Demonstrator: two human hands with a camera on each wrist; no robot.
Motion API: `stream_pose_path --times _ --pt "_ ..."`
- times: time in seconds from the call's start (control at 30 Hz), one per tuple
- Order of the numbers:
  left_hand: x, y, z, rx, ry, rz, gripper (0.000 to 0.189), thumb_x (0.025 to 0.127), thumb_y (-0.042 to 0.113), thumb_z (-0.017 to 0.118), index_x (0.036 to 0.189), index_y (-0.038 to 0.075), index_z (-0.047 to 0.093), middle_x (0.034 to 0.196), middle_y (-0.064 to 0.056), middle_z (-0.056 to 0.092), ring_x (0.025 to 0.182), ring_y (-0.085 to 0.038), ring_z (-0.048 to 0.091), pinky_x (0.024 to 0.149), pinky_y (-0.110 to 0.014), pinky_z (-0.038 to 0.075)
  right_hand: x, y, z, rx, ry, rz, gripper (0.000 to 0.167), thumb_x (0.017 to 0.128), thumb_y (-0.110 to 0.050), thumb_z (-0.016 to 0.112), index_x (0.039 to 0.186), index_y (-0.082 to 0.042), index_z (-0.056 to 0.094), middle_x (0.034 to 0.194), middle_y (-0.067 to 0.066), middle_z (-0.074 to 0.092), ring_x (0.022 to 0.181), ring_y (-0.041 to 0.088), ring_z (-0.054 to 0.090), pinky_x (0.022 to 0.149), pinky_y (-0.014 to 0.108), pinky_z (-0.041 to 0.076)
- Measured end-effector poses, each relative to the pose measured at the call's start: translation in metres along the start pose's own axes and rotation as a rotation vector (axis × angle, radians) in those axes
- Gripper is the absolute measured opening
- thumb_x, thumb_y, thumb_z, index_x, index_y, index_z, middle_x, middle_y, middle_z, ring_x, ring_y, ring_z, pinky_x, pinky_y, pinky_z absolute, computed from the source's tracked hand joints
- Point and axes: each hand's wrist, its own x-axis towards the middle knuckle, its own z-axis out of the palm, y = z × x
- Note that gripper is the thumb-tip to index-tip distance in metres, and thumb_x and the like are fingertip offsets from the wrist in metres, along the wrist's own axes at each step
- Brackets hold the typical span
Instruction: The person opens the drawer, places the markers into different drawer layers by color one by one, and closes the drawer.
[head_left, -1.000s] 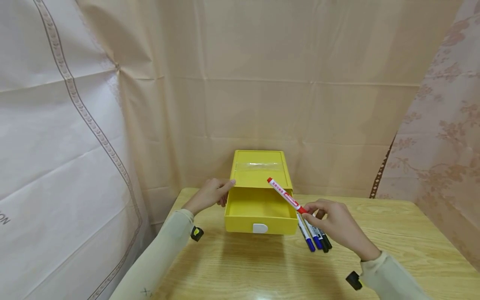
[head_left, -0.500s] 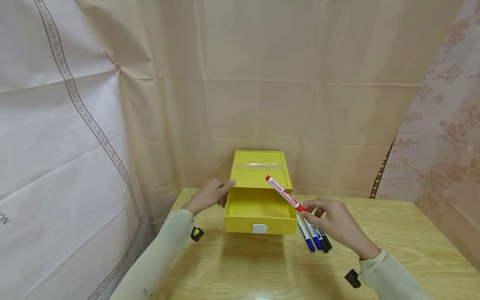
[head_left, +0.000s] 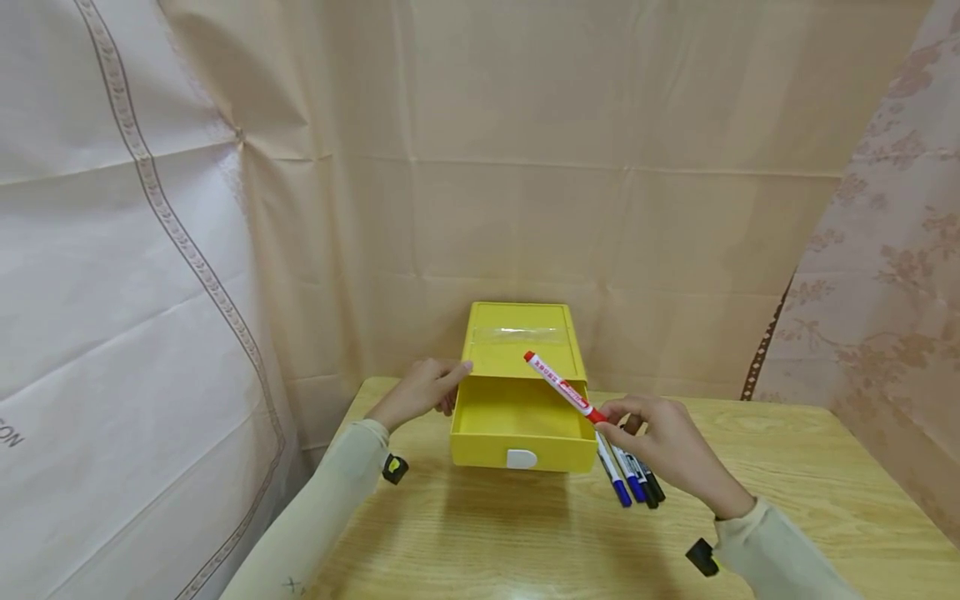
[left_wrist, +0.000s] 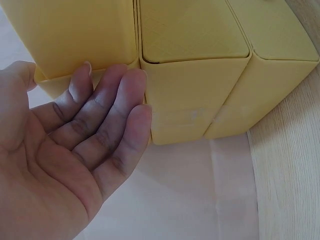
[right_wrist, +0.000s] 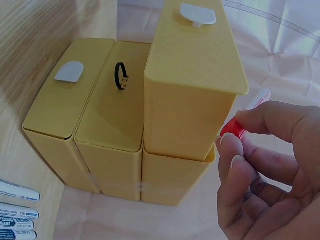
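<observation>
My right hand [head_left: 663,442] pinches a red-and-white whiteboard marker [head_left: 555,382] by its red end, between thumb and fingers. The marker slants up and left over the right side of a pulled-out yellow drawer [head_left: 491,451], which looks empty inside. It is the top drawer of a yellow drawer cabinet [head_left: 521,354]. My left hand [head_left: 420,390] rests on the cabinet's front left corner, thumb on the top edge. In the left wrist view, loosely bent fingers [left_wrist: 132,127] lie against its side. Several blue and black whiteboard markers [head_left: 617,473] lie right of the cabinet, partly behind my right hand.
In the right wrist view, two shut drawers sit below the top one, one with a black loop handle [right_wrist: 120,76], the lowest with a white knob [right_wrist: 70,71]. Beige cloth [head_left: 525,208] hangs behind the wooden table [head_left: 510,533]. Clear tape [head_left: 517,333] crosses the cabinet top.
My right hand has shifted slightly left, carrying the red marker a little farther over the drawer. The left hand and the cabinet have stayed in place.
</observation>
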Motion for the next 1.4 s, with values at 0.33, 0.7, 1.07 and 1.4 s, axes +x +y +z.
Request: stream_pose_path --times 0.33,0.7,1.07,1.4 --pt "0.0 0.002 0.0 -0.004 0.006 0.003 0.057 0.109 0.055 0.041 0.08 0.011 0.064 0.071 -0.008 0.067 0.065 -0.031 0.068 0.066 -0.048 0.058 0.004 -0.006 0.001 0.003 0.006 -0.007 0.009 0.091 -0.016 0.08 0.1 -0.016 0.08 0.097 -0.003 0.074 0.067 0.007 0.061 0.046 0.026 0.046" --pt "-0.001 0.002 0.001 0.0 0.014 -0.001 0.057 0.109 0.055 0.041 0.079 0.012 0.064 0.069 -0.005 0.066 0.064 -0.029 0.068 0.065 -0.045 0.058 0.005 -0.009 0.004 0.005 -0.011 -0.045 0.007 0.093 -0.016 0.079 0.099 -0.016 0.08 0.093 -0.007 0.072 0.066 0.004 0.06 0.045 0.026 0.045" --pt "0.0 0.002 0.001 0.009 0.011 -0.006 0.057 0.108 0.056 0.042 0.079 0.012 0.064 0.069 -0.005 0.067 0.064 -0.029 0.067 0.062 -0.039 0.056 0.009 -0.015 0.006 0.027 -0.044 -0.088 0.006 0.092 -0.015 0.079 0.098 -0.018 0.078 0.089 -0.011 0.07 0.065 0.004 0.06 0.046 0.025 0.045" --pt "0.0 0.001 0.002 0.003 0.018 -0.008 0.059 0.107 0.059 0.041 0.08 0.012 0.065 0.07 -0.006 0.067 0.063 -0.027 0.068 0.062 -0.039 0.057 0.01 -0.014 0.004 0.023 -0.091 -0.114 0.006 0.093 -0.019 0.079 0.099 -0.019 0.079 0.085 -0.014 0.069 0.064 0.004 0.057 0.05 0.024 0.044"
